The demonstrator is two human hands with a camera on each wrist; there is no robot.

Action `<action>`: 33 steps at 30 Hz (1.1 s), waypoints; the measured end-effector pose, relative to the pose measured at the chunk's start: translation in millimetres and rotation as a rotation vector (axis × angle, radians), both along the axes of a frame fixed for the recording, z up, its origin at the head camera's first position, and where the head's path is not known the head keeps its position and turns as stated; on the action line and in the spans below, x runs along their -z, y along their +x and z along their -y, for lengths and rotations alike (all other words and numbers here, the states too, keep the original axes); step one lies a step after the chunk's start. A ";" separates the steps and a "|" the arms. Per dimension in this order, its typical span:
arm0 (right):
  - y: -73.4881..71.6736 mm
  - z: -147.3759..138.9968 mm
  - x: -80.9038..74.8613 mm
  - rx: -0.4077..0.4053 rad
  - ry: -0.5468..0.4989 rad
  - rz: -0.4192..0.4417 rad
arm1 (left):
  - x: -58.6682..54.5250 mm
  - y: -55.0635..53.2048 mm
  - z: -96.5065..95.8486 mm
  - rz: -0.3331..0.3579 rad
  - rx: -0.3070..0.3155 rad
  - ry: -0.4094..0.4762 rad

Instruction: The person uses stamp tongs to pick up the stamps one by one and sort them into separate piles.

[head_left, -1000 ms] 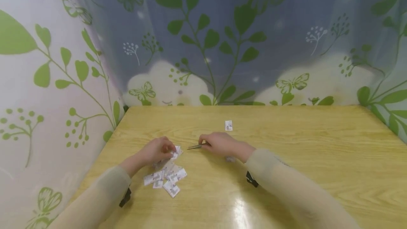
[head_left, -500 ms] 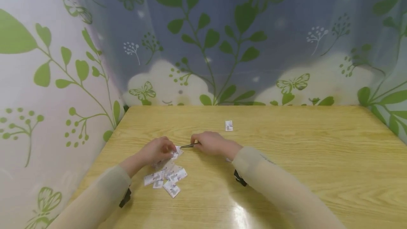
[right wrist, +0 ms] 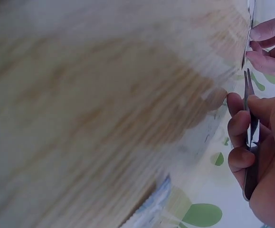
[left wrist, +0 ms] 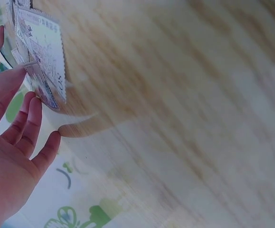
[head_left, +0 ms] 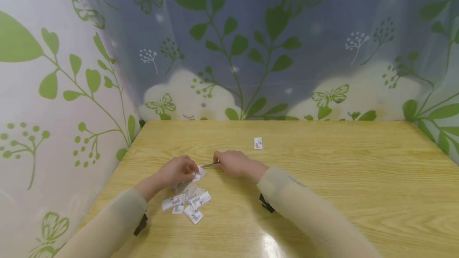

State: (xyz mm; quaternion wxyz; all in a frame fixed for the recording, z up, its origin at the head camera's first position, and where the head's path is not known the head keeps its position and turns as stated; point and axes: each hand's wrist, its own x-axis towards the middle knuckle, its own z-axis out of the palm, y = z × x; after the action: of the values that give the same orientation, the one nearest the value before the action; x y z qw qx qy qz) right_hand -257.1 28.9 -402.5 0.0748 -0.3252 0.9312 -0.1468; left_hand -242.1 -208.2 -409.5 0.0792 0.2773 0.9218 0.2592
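Note:
My left hand (head_left: 177,170) pinches a small perforated stamp (left wrist: 43,89) between thumb and fingers, over the upper end of a loose pile. Another printed stamp (left wrist: 47,45) stands out behind it in the left wrist view. My right hand (head_left: 234,163) holds metal tweezers (right wrist: 252,156), thumb on one side and curled fingers on the other. The tweezers' tips point left and reach the stamp at my left fingertips in the head view. In the right wrist view the two tips are slightly apart, just below the left hand's fingers.
Several stamps (head_left: 193,214) overlap on the wooden table (head_left: 340,170) below my left hand. One stamp (head_left: 257,143) lies apart near the table's back. A curtain (head_left: 229,47) with leaves and butterflies hangs behind, and another patterned sheet (head_left: 61,110) rises at the left.
My right hand has moved left with the tweezers, bringing their tips to the stamp at my left hand. The left hand has stayed in place.

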 end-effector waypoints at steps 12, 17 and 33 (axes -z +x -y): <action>-0.5 3.4 1.7 -0.007 0.029 -0.022 | 1.7 -0.1 0.9 -0.024 0.030 0.004; -1.3 3.4 2.2 -0.012 0.025 -0.030 | 0.2 -0.2 0.9 -0.026 0.029 -0.001; -2.3 -12.1 -17.3 0.019 -0.010 -0.064 | -5.9 1.6 1.8 -0.002 -0.015 0.039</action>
State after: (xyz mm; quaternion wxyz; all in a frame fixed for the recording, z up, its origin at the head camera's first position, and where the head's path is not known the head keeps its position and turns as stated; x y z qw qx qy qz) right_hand -259.4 41.0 -385.2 0.0420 -0.3212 0.9354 -0.1415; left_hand -240.5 -210.0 -403.6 0.0711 0.2723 0.9186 0.2775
